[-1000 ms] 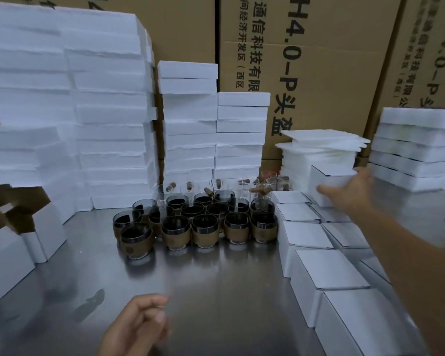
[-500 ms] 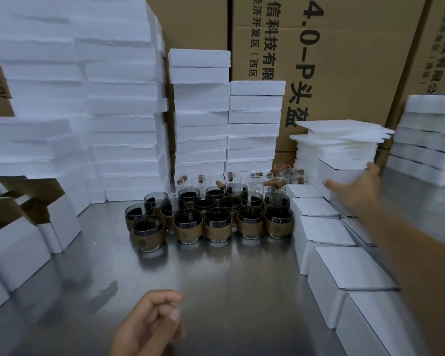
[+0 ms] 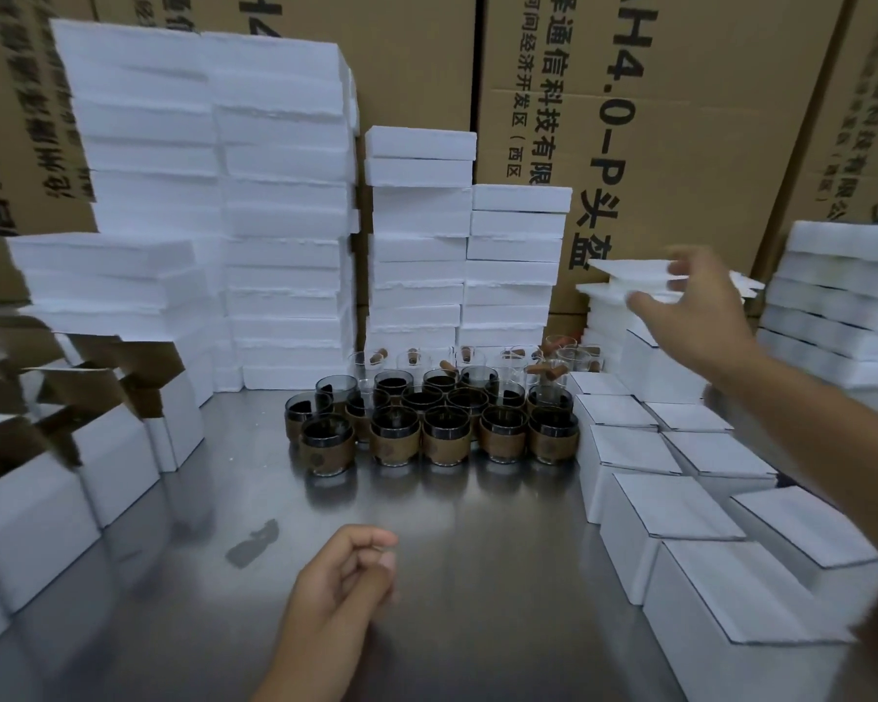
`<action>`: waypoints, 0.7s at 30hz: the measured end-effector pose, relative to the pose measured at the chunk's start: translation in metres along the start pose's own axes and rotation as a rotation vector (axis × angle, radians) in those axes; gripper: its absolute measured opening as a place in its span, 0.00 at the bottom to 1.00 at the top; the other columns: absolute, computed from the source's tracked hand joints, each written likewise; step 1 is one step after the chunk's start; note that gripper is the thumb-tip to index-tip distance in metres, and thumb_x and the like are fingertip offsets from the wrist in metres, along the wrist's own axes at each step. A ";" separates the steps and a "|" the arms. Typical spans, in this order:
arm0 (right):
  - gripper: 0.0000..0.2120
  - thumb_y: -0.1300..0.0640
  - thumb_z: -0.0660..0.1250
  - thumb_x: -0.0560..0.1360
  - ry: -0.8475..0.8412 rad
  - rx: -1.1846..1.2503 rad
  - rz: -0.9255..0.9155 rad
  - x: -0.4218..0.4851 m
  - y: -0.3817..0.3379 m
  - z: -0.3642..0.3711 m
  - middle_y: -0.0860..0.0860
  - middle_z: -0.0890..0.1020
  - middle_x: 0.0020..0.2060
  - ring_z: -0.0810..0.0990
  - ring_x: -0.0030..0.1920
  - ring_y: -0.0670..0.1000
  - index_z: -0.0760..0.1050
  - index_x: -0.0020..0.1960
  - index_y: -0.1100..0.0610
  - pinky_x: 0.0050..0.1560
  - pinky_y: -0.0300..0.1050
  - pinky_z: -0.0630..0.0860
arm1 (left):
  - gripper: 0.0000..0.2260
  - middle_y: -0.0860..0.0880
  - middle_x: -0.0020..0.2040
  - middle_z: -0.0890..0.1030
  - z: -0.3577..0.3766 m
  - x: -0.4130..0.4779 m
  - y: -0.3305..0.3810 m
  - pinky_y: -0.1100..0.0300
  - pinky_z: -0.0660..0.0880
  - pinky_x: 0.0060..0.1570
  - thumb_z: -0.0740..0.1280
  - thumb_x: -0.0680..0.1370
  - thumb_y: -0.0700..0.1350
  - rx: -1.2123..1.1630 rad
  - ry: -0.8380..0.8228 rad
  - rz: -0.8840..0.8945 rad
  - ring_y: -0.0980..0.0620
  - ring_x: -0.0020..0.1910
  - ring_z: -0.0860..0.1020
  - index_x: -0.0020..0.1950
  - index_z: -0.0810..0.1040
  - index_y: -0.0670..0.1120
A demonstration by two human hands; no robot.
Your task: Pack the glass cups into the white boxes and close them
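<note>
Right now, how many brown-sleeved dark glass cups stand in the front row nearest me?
5: leftmost cup, second, middle, fourth, rightmost beside the closed white boxes. None hidden; more cups stand behind.

One wide-angle view sits on the person's head and looks forward and down over the steel desk (image 3: 477,575). The left hand (image 3: 340,575) lies close under the lens at the bottom edge. The right hand (image 3: 695,306) is farther out, up and rightward. Cardboard cartons (image 3: 680,119) close the view beyond both hands.
</note>
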State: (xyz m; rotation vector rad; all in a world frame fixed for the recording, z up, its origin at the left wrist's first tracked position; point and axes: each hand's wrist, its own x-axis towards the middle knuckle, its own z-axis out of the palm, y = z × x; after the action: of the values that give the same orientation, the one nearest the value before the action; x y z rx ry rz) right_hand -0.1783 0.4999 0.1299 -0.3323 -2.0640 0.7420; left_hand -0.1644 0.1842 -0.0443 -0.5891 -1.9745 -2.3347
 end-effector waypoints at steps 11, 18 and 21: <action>0.08 0.62 0.69 0.74 -0.523 0.430 0.037 -0.199 -0.076 0.047 0.43 0.81 0.38 0.79 0.41 0.39 0.78 0.42 0.49 0.44 0.30 0.73 | 0.09 0.49 0.31 0.78 -0.017 -0.009 0.006 0.70 0.70 0.33 0.63 0.76 0.33 0.160 0.080 0.016 0.58 0.31 0.76 0.44 0.77 0.46; 0.12 0.69 0.66 0.74 -0.377 0.470 0.137 -0.253 -0.056 0.079 0.50 0.80 0.38 0.76 0.37 0.41 0.76 0.39 0.53 0.41 0.28 0.71 | 0.09 0.48 0.31 0.77 -0.027 -0.021 0.010 0.67 0.71 0.32 0.62 0.77 0.34 0.139 0.127 -0.014 0.55 0.31 0.75 0.44 0.77 0.46; 0.13 0.69 0.66 0.74 -0.312 0.447 0.105 -0.255 -0.048 0.080 0.48 0.79 0.35 0.76 0.35 0.39 0.75 0.38 0.53 0.38 0.27 0.69 | 0.09 0.50 0.31 0.77 -0.025 -0.023 0.013 0.69 0.71 0.33 0.62 0.77 0.34 0.159 0.093 0.012 0.58 0.31 0.75 0.43 0.76 0.47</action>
State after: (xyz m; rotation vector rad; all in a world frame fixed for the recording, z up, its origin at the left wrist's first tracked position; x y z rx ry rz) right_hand -0.0976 0.3070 -0.0437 -0.0734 -2.1001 1.3593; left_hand -0.1459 0.1527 -0.0421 -0.4725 -2.0820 -2.1299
